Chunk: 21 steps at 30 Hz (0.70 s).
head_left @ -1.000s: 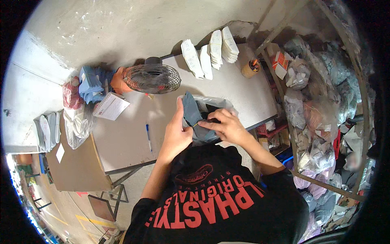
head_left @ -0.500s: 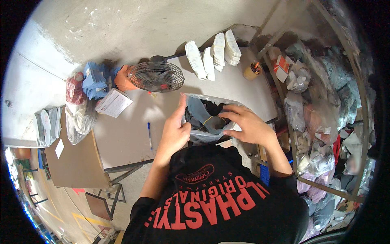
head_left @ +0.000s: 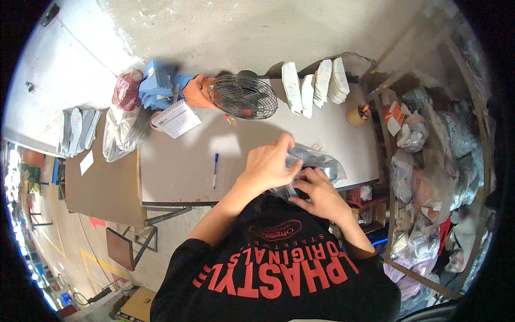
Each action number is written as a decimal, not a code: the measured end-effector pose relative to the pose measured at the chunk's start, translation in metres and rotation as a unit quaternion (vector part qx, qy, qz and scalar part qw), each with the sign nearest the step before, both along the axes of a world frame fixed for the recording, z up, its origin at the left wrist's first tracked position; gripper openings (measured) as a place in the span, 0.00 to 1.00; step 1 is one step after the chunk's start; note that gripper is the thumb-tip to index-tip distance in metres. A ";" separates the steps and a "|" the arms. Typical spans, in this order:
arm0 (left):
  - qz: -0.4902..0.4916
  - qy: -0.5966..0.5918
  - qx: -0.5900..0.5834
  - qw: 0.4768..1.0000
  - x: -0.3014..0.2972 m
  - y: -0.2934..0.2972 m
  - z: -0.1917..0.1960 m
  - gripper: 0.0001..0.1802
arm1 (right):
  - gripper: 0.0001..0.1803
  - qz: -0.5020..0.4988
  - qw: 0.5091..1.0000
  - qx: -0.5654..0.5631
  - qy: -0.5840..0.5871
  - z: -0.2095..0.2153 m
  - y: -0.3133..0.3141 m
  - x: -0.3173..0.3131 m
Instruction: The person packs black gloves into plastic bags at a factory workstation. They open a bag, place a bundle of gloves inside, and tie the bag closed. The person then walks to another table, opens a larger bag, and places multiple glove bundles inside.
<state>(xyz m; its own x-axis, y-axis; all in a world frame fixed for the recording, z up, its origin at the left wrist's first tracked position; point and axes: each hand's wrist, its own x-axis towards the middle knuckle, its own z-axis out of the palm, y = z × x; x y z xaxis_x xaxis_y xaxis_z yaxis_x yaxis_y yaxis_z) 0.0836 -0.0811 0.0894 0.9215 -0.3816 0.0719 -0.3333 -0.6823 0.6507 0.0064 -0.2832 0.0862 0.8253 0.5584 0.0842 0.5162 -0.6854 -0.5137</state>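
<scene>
- Plastic bag (head_left: 329, 165), clear with dark contents, at the near edge of the table (head_left: 179, 161).
- Left hand (head_left: 271, 165): thumb and fingers closed on the bag's left side.
- Right hand (head_left: 322, 195): fingers curled, thumb apart, at its near side; whether they grip, one cannot tell.

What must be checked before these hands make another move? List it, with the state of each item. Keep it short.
1. Left hand at the plastic bag: ok.
2. Right hand at the bag too: ok, at its near side.
3. Firm grip by both hands: cannot tell; fingers partly hidden and blurred.
4. Bag's contents fully visible for checking: not ok; the hands cover part of the bag.
5. Blue pen away from the bag: ok, left of it on the table.
6. Fan apart from the bag: ok.
</scene>
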 end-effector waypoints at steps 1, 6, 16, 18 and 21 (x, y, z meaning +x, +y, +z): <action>-0.027 -0.032 0.009 0.999 0.000 -0.003 0.001 0.26 | 0.20 0.008 1.000 0.018 0.024 -0.001 0.003 -0.003; -0.101 -0.006 0.149 0.984 0.011 -0.023 -0.003 0.22 | 0.13 -0.009 0.986 0.034 0.164 0.001 0.006 -0.013; 0.020 -0.155 0.177 0.972 0.031 -0.043 -0.034 0.13 | 0.08 -0.186 0.975 -0.020 0.120 0.023 -0.036 0.001; 0.038 -0.154 0.158 0.975 0.035 -0.038 -0.030 0.09 | 0.02 -0.204 0.979 0.004 0.019 0.025 -0.040 0.012; 0.025 -0.082 0.097 0.992 0.033 -0.021 -0.021 0.07 | 0.03 -0.194 0.976 0.032 -0.093 0.029 -0.043 0.028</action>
<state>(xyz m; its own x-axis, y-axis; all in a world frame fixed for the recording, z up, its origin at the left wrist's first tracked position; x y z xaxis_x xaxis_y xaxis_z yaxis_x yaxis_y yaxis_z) 0.1169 -0.1023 0.0681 0.9213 -0.3579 0.1518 -0.3870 -0.8074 0.4453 0.0347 -0.3261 0.1147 0.9410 0.1958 0.2760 0.3120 -0.8178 -0.4837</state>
